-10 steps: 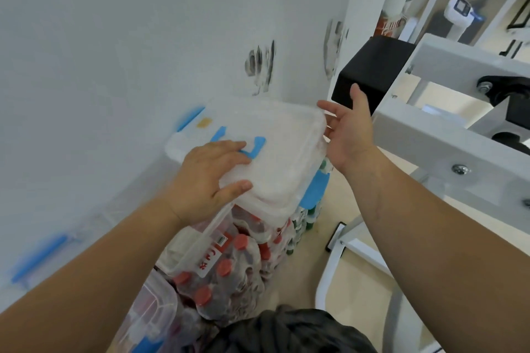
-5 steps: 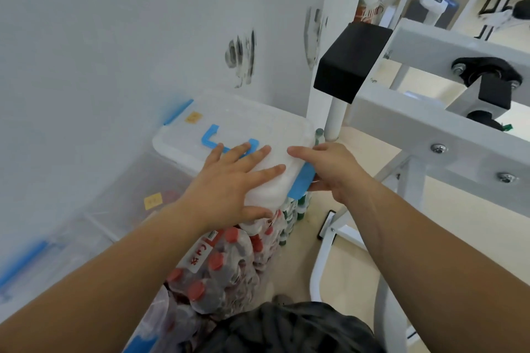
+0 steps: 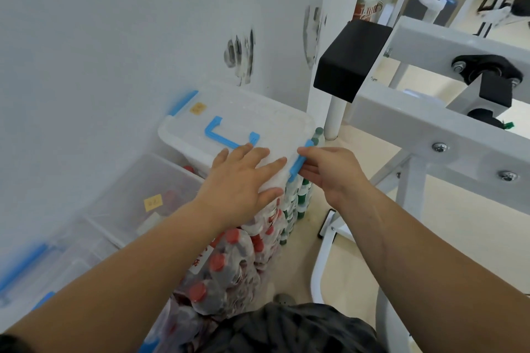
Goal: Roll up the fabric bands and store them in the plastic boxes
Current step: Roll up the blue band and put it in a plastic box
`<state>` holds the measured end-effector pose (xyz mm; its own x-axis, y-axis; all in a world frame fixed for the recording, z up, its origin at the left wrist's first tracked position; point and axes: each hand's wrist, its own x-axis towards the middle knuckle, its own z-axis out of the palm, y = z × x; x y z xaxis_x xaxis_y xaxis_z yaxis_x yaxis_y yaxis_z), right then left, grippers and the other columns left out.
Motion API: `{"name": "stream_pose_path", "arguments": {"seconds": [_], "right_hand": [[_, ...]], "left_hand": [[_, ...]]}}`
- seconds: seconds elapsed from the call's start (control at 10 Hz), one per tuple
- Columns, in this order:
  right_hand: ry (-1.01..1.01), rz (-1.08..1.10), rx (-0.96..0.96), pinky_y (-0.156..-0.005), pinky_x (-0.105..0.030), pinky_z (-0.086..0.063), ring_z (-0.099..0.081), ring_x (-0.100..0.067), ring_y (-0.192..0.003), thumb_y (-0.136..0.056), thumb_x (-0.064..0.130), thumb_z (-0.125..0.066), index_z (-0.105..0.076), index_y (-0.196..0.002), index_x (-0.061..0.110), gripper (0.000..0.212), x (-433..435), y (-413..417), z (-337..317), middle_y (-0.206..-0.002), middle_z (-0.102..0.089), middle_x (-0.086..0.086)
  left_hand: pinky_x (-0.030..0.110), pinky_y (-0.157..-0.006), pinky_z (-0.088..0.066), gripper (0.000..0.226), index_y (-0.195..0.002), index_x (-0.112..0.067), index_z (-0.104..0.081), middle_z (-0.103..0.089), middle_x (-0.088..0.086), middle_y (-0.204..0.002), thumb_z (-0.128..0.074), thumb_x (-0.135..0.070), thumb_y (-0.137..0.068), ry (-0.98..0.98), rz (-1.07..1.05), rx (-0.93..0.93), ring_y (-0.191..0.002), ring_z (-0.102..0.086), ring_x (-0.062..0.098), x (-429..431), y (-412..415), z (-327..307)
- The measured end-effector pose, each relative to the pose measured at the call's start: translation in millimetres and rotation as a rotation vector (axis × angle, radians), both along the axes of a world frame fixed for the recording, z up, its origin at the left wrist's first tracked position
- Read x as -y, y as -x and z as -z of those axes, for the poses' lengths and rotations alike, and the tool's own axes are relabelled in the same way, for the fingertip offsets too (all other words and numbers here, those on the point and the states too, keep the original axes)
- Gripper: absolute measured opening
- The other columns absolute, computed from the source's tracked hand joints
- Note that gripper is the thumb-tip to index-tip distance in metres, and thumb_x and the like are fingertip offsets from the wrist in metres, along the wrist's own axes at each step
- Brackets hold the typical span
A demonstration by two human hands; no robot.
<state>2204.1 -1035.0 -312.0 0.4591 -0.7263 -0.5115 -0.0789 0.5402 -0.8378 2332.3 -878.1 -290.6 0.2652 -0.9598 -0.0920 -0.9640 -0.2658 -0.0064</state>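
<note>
Presses the plastic box lid mid-frame with left hand, fingers spread; pinches the blue latch with right hand.

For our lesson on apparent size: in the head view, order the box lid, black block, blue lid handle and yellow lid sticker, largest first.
Box lid
Black block
Blue lid handle
Yellow lid sticker
The block may be nearer the camera, so only its apparent rank is sure.

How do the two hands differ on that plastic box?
The left hand lies flat on the lid, fingers spread; the right hand pinches the blue clip at its edge. The left hand is on top, the right hand at the side. Both work at the same lid.
</note>
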Motion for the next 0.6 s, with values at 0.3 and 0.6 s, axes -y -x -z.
{"name": "stream_pose_path", "arguments": {"seconds": [0.3, 0.6], "right_hand": [[-0.065, 0.031, 0.030, -0.081, -0.033, -0.063, -0.077, -0.025, -0.093, -0.088, 0.002, -0.076, -0.067, -0.112, -0.003, 0.026, 5.1, -8.6, 5.8, -0.102, -0.076, -0.018], [0.266, 0.033, -0.192, -0.076, -0.033, -0.060, -0.065, -0.012, -0.089, -0.086, 0.027, -0.080, -0.059, -0.125, 0.016, 0.046, 9.9, -5.5, -17.1, -0.108, -0.063, 0.001]], "left_hand": [[0.058, -0.121, -0.019, 0.068, -0.159, -0.042, -0.017, -0.026, -0.003, -0.166, -0.018, -0.068, -0.096, -0.015, -0.048, -0.015, -0.152, -0.019, 0.029, 3.6, 5.0, 5.6], [0.041, -0.111, -0.038, 0.068, -0.144, -0.028, -0.050, -0.051, -0.003, -0.145, -0.044, -0.070, -0.091, 0.377, -0.148, -0.408, -0.133, -0.046, 0.018, 15.6, -7.3, -21.9]]}}
